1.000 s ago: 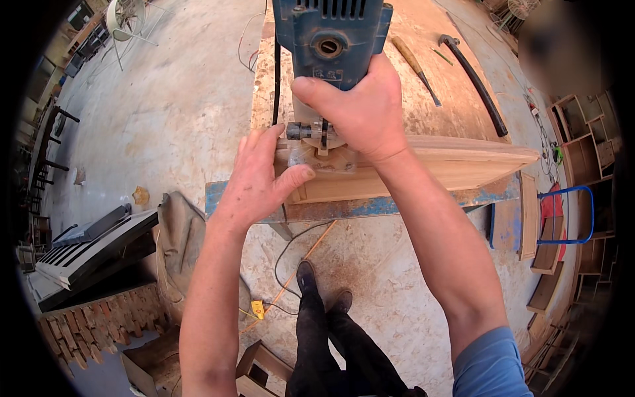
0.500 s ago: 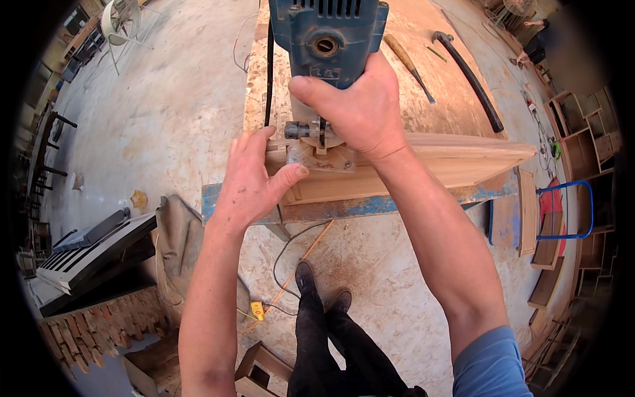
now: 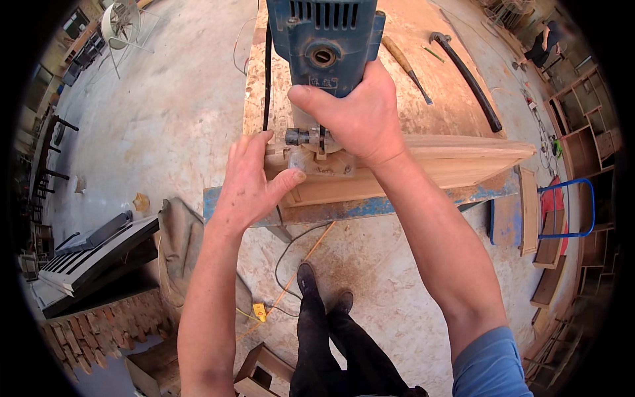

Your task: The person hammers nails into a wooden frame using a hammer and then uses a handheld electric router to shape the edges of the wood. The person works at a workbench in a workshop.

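My right hand (image 3: 360,119) is wrapped round the lower body of a blue trim router (image 3: 324,56), which stands upright. Its clear base plate (image 3: 321,163) rests on the edge of a pale wooden panel (image 3: 430,165) set on edge on the workbench. The bit is hidden from this angle. At the panel's left end, my left hand (image 3: 248,182) grips the wood, thumb on the near face close to the base plate and fingers over the far side. A black cord (image 3: 268,86) hangs along the router's left side.
On the bench top (image 3: 430,119) lie a chisel (image 3: 407,69), a hammer (image 3: 469,83) and a green pencil (image 3: 434,53). Cables and a yellow connector (image 3: 260,311) lie on the floor near my feet. A blue-handled cart (image 3: 567,208) stands right; another person (image 3: 544,45) is far right.
The router appears slightly lower in view, and its base plate has shifted slightly right along the panel edge. My left hand keeps its hold. The person far off has moved.
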`<state>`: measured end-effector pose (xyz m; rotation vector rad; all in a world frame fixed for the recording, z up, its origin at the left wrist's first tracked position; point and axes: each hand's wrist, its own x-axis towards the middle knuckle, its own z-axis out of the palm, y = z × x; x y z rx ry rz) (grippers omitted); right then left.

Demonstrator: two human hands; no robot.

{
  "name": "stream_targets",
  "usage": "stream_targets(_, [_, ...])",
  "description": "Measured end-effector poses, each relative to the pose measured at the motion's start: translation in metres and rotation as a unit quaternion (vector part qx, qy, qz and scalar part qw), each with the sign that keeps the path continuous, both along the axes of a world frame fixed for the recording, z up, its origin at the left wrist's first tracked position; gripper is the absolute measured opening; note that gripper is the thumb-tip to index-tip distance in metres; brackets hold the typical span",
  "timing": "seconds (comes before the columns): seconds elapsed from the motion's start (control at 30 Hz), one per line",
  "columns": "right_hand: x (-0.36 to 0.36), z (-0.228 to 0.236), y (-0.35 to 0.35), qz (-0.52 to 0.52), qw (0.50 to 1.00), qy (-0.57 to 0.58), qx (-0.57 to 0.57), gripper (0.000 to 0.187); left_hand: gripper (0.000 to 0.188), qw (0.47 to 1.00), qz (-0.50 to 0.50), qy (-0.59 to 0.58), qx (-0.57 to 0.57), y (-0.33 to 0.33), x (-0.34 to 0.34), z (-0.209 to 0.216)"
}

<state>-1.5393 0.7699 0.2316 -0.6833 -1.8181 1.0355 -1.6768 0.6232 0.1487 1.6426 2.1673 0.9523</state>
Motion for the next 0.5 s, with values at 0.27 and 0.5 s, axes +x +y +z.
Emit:
stream_targets(0.27, [0.0021,0.0019,-0.0041,0.005,1.000,0.005,0.009,0.063,0.099,1.000,-0.002,-0.007,-0.014,-0.0014,0.0012,0.0070])
stream_targets(0.5, [0.0044,0.0007,-0.0070,0.025,0.999,0.033,0.011,0.060,0.111,1.000,-0.011,-0.014,-0.021,-0.0030,-0.0015,0.0036])
